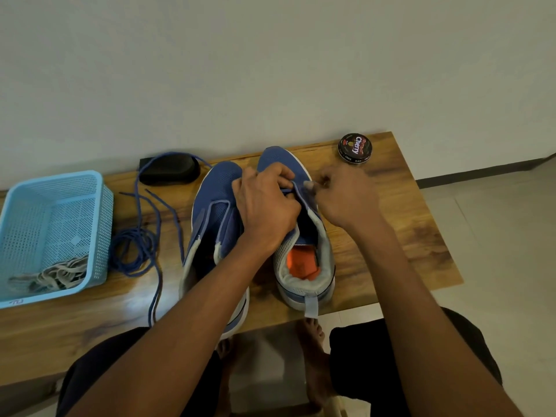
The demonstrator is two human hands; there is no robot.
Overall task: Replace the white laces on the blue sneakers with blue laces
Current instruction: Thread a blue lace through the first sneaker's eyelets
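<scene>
You see: table (391, 212) – wood grain, varnished, glossy glare near your edge | sneakers (215, 191) – blue perforated mesh cloth, grey fabric lining, smooth white sole | basket (99, 206) – pale blue perforated plastic | blue laces (135, 248) – matt woven cord | polish tin (355, 147) – glossy printed metal lid | black case (170, 170) – matt

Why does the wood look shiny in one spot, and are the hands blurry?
Head view: glare whitens the table beside the left blue sneaker; the right hand shows motion blur at its fingertips, the left hand is sharper; the wide lens bends the table's edges.
</scene>
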